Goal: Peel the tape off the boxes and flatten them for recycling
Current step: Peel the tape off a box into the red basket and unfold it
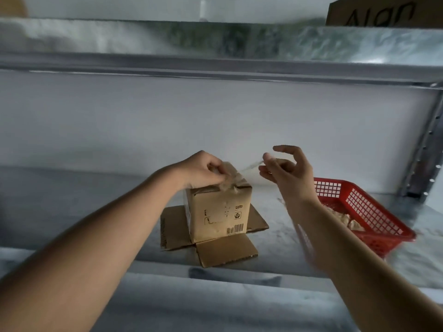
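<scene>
A small brown cardboard box stands upside down on a metal shelf, its lower flaps spread flat around it. My left hand grips the taped top edge of the box with curled fingers. A strip of clear tape stretches from the box top to the right. My right hand is raised beside the box and pinches the free end of that strip, its other fingers loosely spread.
A red plastic basket with crumpled tape scraps inside sits on the shelf to the right of my right forearm. An upright metal post stands at far right. Another cardboard box rests on the upper shelf.
</scene>
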{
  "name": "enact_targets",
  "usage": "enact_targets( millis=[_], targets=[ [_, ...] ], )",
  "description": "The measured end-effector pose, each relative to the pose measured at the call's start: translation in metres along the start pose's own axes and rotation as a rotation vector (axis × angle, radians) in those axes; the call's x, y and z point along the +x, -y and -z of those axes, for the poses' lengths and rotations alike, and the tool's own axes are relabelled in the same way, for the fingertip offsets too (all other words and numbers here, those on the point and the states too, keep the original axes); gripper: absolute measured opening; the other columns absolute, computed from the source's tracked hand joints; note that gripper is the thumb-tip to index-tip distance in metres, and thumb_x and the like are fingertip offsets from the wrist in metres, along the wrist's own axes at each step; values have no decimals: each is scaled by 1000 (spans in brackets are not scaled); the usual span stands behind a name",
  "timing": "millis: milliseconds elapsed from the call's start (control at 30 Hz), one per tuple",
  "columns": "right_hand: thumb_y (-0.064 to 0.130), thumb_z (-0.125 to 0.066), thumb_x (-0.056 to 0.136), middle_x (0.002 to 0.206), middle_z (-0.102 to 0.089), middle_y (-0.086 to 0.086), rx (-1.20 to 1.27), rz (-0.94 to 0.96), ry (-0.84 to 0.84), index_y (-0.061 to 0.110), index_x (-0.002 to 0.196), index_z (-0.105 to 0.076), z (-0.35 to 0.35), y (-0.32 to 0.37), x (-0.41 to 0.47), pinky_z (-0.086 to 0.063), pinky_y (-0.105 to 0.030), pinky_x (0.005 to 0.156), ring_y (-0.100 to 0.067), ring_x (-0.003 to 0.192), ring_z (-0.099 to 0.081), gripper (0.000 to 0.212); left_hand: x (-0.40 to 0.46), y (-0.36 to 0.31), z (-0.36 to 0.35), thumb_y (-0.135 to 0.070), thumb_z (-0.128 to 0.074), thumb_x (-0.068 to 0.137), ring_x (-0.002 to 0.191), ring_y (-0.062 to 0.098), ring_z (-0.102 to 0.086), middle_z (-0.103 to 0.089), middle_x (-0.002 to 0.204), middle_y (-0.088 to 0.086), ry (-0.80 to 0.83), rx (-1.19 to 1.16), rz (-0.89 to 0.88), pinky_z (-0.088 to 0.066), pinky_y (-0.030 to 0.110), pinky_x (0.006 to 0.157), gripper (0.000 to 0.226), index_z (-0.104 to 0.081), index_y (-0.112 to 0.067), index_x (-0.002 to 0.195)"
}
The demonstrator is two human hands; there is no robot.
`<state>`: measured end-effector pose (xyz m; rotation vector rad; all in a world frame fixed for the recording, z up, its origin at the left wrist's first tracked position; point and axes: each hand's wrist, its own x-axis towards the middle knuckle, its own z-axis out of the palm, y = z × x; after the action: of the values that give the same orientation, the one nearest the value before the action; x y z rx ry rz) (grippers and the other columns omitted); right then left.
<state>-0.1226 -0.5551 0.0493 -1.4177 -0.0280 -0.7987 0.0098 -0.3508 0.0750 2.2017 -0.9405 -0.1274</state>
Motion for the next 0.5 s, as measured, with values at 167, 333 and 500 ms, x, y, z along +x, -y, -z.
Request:
enact_targets(
  millis=[167,333,500],
  targets=[
    [30,-91,77,93,-74,-3,62,-45,-15,21,107,-67,11,4,6,-59,-28,72,-17,83,-74,40,-5,0,-2,-56,-87,73,57,-5,-46,-54,62,-29,8,38,-29,-35,11,52,23,-75,-40,85],
    [20,-90,78,84,-77,-8,-20,-12,-117,9,82,-78,18,1,6,-59,-24,65,-22,73,-76,16,-4,-5,-1,-51,-85,79,65,2,-44,-53,75,-12,17,52,-16,-35,19,58,23,-74,-34,90],
    [7,-84,84,82,-78,-8,-167,8,-27,14,80,-82,39,6,3,-63,-28,70,-26,77,-78,8,-9,1,-3,-54,-85,77,74,11,-43,-51,83,-6,26,-21,-19,-36,28,64,24,-74,-39,93]
  ],
)
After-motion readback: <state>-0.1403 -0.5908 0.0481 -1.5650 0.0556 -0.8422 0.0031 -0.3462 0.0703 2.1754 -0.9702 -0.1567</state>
